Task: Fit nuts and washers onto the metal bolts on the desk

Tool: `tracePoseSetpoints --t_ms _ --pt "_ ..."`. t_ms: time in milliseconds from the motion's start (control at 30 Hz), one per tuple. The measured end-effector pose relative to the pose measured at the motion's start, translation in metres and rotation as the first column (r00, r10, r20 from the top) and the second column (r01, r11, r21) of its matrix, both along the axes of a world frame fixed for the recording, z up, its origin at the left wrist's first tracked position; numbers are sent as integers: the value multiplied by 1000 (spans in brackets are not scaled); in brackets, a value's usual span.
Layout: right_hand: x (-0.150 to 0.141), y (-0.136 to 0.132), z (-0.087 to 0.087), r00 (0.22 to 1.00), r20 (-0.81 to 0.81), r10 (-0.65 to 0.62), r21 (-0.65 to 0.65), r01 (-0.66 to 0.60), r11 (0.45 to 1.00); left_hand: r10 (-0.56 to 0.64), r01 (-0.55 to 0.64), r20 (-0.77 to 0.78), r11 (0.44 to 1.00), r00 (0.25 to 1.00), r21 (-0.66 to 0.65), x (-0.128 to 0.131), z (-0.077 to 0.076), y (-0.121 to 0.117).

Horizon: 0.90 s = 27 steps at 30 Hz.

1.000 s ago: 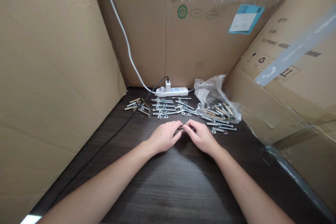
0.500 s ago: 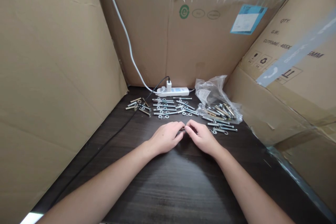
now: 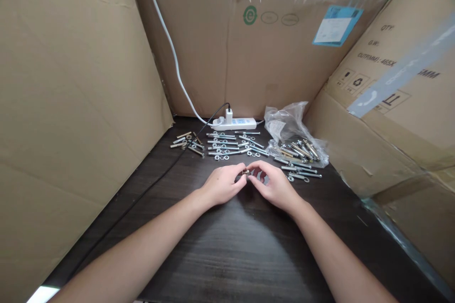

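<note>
Between my two hands is a small brass-coloured expansion bolt, mostly covered by fingers. My left hand is closed in a pinch around it from the left. From the right, the thumb and forefinger of my right hand meet at its other end, with the other fingers curled. Just beyond the hands lie several silvery bolts in rows, with nuts and washers beside them. More bolts lie to the right of my right hand.
A clear plastic bag holds several expansion bolts at the back right. Brass and silvery parts lie at the back left. Behind stands a white power strip; a black cable crosses the table's left side. Cardboard boxes wall three sides.
My right hand's fingers have opened slightly and shifted around the bolt's end, so more of the brass-coloured bolt shows. My left hand stays nearly in place.
</note>
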State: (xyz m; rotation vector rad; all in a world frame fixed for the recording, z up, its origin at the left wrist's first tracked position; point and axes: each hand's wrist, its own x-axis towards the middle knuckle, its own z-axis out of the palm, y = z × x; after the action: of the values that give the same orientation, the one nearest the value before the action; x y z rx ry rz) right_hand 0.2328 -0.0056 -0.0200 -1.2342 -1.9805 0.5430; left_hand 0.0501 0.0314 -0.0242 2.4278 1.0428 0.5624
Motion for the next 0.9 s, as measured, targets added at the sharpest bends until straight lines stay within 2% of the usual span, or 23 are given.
tracePoseSetpoints --t_ms 133,233,600,900 --pt "-2 1 1 1000 -25 -2 90 5 996 7 -4 52 999 999 -45 -1 0 1" --pt "-3 1 0 1000 -24 -3 109 6 994 0 5 80 999 997 -54 -1 1 1" --pt "-3 -2 3 998 -14 -57 18 57 998 1 1 91 1000 996 -23 -1 4 0" --pt "1 -2 8 995 41 -89 -49 91 995 -29 29 12 999 999 27 1 8 -5"
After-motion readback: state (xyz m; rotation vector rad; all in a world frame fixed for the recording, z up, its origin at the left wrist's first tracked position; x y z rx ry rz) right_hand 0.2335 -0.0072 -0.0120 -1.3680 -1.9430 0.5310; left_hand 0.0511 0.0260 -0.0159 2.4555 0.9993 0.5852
